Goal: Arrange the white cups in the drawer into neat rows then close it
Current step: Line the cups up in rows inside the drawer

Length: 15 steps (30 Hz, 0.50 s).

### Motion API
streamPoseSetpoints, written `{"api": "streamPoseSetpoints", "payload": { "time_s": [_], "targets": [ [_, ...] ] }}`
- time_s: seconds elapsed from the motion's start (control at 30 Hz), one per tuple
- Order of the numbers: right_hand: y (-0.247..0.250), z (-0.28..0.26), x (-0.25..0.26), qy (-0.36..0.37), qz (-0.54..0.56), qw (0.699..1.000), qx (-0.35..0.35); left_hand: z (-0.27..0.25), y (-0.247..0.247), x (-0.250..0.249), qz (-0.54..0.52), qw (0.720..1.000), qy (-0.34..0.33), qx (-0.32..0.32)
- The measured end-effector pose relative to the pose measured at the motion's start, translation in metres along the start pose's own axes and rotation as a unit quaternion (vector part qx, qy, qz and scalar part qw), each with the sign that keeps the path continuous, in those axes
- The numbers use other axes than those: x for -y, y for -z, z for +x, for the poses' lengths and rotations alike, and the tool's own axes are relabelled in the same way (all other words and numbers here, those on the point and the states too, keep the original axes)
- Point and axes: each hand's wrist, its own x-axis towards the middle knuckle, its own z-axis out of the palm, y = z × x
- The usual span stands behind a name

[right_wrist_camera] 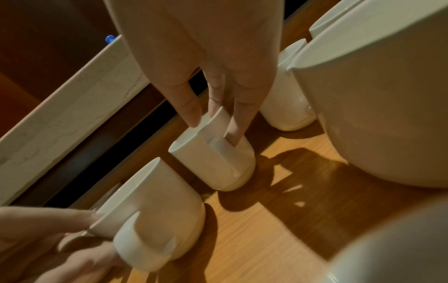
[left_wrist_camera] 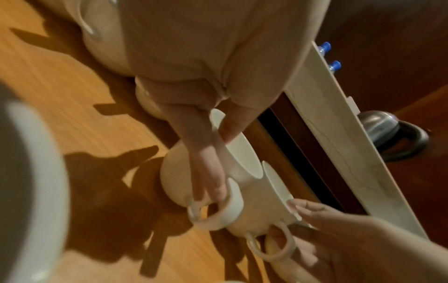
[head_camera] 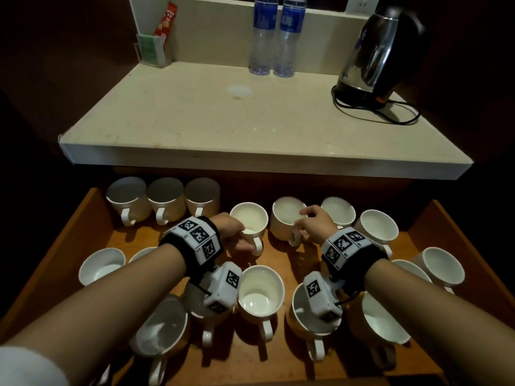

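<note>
Gripping neighbouring cups in the open drawer (head_camera: 83, 215), left hand (head_camera: 237, 235) pinches one cup (head_camera: 250, 218), right hand (head_camera: 312, 221) the other cup (head_camera: 287, 215).

Likely hotel room – kettle (head_camera: 380, 51), water bottles (head_camera: 276, 34), sachet holder (head_camera: 152, 50) on counter (head_camera: 223, 121).

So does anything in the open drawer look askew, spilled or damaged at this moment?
Nothing looks spilled or broken. The cups are just uneven: three at the back left stand in a tidy line, while the cups at the front sit staggered with handles at mixed angles. The left hand and right hand each hold a middle cup by its rim.
</note>
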Motion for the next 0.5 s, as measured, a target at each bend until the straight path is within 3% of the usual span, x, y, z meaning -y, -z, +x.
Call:
{"api": "streamPoseSetpoints", "payload": {
  "time_s": [0.17, 0.5],
  "targets": [
    [-0.008, 0.0, 0.002, 0.01, 0.018, 1.0, 0.018, 0.006, 0.001, 0.002, -0.003, 0.997, -0.051, -0.055],
    [-0.019, 0.004, 0.008, 0.006, 0.052, 0.998, 0.032, 0.007, 0.002, -0.005, -0.088, 0.993, -0.055, -0.056]
  ]
}}
